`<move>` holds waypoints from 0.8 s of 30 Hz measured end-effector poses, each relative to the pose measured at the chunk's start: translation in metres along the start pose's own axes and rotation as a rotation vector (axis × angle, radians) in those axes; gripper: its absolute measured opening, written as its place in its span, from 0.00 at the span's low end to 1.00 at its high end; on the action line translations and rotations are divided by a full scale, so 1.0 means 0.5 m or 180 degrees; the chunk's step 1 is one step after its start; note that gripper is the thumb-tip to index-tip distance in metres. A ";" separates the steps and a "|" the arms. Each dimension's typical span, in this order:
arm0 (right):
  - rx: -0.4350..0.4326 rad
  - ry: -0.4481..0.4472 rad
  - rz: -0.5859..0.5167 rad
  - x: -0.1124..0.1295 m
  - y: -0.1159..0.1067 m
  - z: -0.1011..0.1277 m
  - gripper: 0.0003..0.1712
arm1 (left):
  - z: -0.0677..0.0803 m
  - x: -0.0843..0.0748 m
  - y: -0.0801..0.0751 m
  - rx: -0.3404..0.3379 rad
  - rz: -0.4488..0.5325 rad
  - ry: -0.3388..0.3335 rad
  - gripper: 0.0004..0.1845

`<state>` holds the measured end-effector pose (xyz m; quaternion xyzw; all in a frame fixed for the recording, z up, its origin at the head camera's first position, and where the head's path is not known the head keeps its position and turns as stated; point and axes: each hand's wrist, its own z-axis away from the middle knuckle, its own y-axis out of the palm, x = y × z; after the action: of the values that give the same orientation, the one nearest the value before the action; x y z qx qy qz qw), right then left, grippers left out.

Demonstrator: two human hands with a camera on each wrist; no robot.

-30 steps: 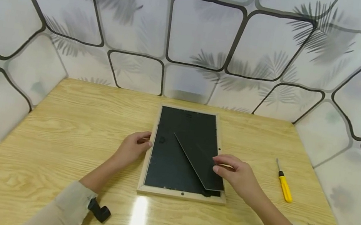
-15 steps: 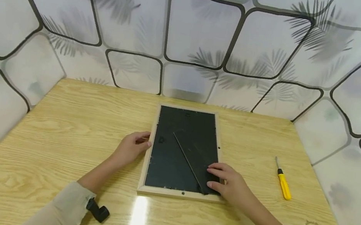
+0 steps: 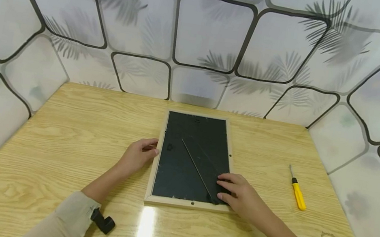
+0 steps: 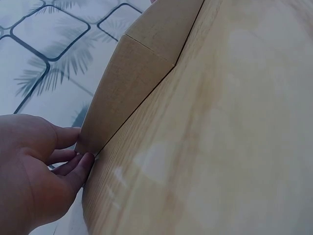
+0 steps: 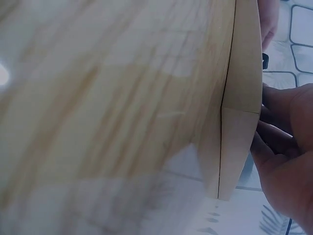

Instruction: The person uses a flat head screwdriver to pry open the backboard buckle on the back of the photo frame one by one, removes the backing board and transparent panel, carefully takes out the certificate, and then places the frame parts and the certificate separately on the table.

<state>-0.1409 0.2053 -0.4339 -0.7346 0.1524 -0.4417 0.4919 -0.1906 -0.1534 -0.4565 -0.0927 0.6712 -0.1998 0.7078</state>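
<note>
A light wooden picture frame (image 3: 184, 204) lies face down on the table (image 3: 72, 138), its black backing up. A black stand flap (image 3: 202, 161) lies slantwise and flat on the backing. My right hand (image 3: 229, 190) presses its fingers onto the flap's near end, by the frame's near right corner. My left hand (image 3: 146, 151) rests against the frame's left edge, fingers touching the wood. In the left wrist view the left hand's fingers (image 4: 73, 161) touch the frame's side (image 4: 137, 83). The right wrist view shows the right hand (image 5: 286, 142) at the frame's corner (image 5: 242, 112).
A yellow-handled screwdriver (image 3: 298, 193) lies on the table right of the frame. Patterned white walls (image 3: 209, 35) close the table in at the back and on both sides. Black wrist mounts (image 3: 103, 222) sit near the front edge.
The right hand has lowered the raised stand flap flat onto the backing and now presses on its near end. The left hand has stayed at the frame's left edge.
</note>
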 end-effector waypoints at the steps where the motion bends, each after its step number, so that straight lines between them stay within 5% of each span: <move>1: 0.0009 0.0058 -0.0039 0.001 -0.001 0.001 0.20 | 0.000 -0.002 0.000 0.0002 0.0011 -0.0012 0.26; 10: -0.0483 0.0151 -0.0308 -0.005 -0.030 0.015 0.22 | 0.001 -0.001 -0.001 -0.0005 0.0024 -0.0034 0.26; 18: -0.0966 0.0832 0.0066 -0.069 -0.091 0.059 0.21 | 0.001 0.001 -0.002 -0.0021 0.0025 -0.0013 0.26; 24: -0.0995 0.1472 0.0363 -0.120 -0.151 0.112 0.29 | 0.000 0.001 -0.001 -0.0002 0.0095 -0.0012 0.26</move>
<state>-0.1458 0.3131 -0.4063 -0.6715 0.3679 -0.5404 0.3488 -0.1905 -0.1543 -0.4568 -0.0833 0.6713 -0.1889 0.7119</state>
